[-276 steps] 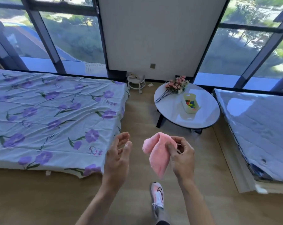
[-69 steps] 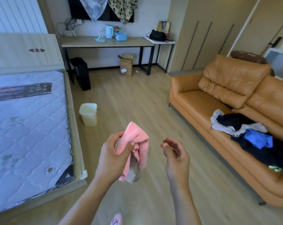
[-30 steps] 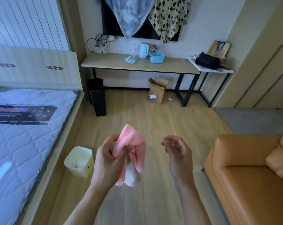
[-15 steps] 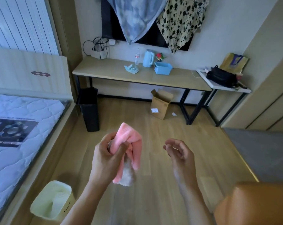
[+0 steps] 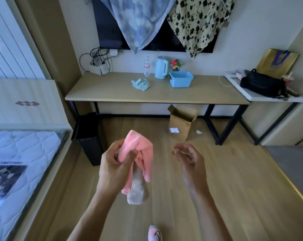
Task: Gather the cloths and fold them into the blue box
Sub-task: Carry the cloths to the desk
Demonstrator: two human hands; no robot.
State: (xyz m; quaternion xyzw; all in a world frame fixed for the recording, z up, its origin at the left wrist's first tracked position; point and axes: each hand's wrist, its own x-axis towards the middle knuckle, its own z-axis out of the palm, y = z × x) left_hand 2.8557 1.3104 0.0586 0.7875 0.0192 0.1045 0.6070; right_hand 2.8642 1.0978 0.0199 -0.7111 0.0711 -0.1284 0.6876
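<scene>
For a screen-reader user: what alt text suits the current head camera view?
The left hand grips a pink cloth bunched with a white cloth, while the right hand hangs open and empty beside it. Ahead, a wooden desk carries a crumpled light-blue cloth and the blue box.

Both forearms are bare, with no sleeves in view. The left hand point(image 5: 112, 164) and right hand point(image 5: 190, 159) wear no gloves, rings or watch. Well below the fingers point(image 5: 179, 153), a pink-and-white shoe point(image 5: 154, 233) with dark lines covers one foot.
</scene>
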